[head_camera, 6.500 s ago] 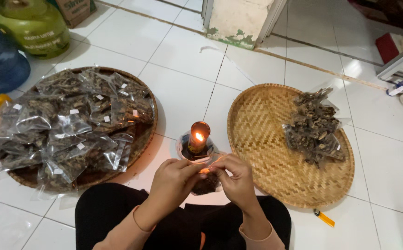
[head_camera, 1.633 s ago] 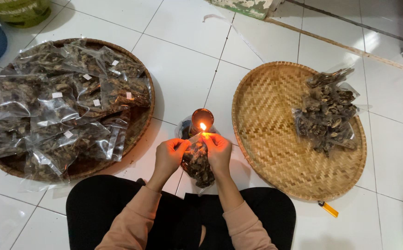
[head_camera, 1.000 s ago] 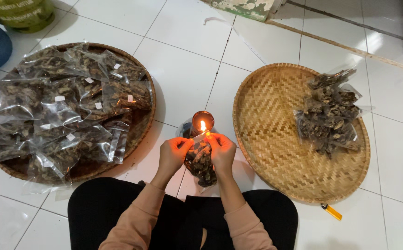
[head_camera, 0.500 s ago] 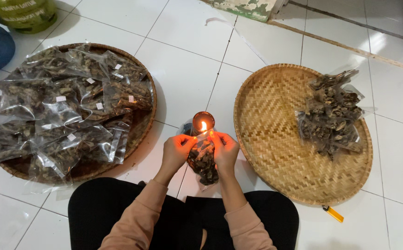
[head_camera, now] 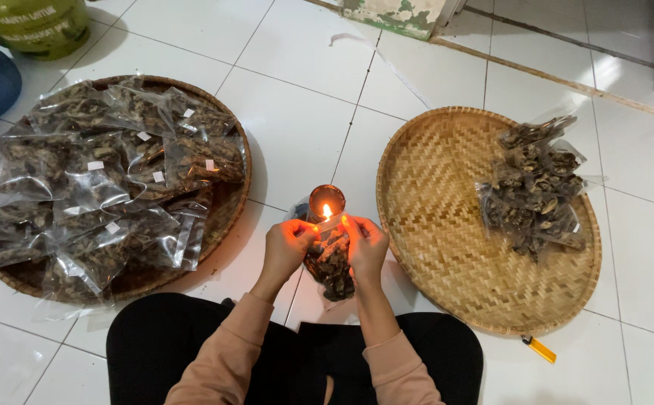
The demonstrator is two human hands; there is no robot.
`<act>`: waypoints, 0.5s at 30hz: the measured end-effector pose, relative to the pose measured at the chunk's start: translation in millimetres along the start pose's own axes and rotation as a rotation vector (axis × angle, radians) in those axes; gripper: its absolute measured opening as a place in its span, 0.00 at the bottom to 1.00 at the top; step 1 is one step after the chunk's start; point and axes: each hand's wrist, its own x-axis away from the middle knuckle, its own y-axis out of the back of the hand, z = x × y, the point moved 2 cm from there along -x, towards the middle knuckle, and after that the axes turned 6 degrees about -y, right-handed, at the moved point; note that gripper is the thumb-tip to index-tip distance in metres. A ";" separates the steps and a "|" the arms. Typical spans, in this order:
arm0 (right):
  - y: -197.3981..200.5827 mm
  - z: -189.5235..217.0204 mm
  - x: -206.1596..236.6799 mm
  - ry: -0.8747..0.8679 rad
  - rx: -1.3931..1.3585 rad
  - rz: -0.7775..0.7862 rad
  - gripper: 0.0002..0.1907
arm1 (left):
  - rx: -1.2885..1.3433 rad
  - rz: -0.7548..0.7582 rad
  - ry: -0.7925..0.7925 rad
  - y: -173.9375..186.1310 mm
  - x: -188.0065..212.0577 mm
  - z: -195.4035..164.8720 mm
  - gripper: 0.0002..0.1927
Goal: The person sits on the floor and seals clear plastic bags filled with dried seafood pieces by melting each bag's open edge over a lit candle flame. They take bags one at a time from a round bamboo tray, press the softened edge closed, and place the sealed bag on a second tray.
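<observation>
Both your forearms reach forward from your lap in peach sleeves and meet over the white tiled floor (head_camera: 297,127), wrists bent slightly inward. Your left hand (head_camera: 288,246) and right hand (head_camera: 366,247) face each other with the fingers curled and pressed together, each pinching one upper corner of a small clear plastic bag (head_camera: 332,264) filled with dark dried pieces. The bag hangs between your two hands, its top edge stretched from fingertip to fingertip, its body dropping below your knuckles toward your knees. Just beyond your fingertips, touching or nearly touching the bag's top edge, burns the flame of a small lamp (head_camera: 326,202), which lights your fingers orange.

Left of your left fingers, near but apart, lies a dark round woven tray (head_camera: 231,201). It is heaped with many filled clear bags (head_camera: 102,187) of the same dark dried stuff, several with small white tags, some spilling over the near rim.

Right of your right fingers, its rim just beside your knuckles, sits a pale round woven tray (head_camera: 432,225). Only a small heap of filled bags (head_camera: 535,191) rests on its far right side.

Beyond that tray's near rim lies a small yellow strip (head_camera: 541,349).
</observation>
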 end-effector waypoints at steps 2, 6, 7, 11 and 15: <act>-0.3 -1.0 0.1 0.003 0.008 -0.006 0.07 | -0.003 -0.006 0.014 1.8 0.9 -1.9 0.10; 2.6 -4.8 -3.3 0.017 0.009 -0.013 0.07 | 0.053 -0.013 0.037 2.0 2.0 -2.5 0.10; 4.0 -6.1 -5.5 0.019 -0.005 -0.012 0.06 | 0.042 -0.020 0.036 1.4 1.8 -2.0 0.10; 11.0 -12.4 -13.5 0.008 -0.049 -0.028 0.06 | 0.060 -0.034 0.044 -2.5 2.2 1.3 0.10; 15.6 -14.3 -17.7 0.024 -0.054 -0.039 0.06 | 0.174 -0.018 0.084 -5.0 2.5 3.0 0.11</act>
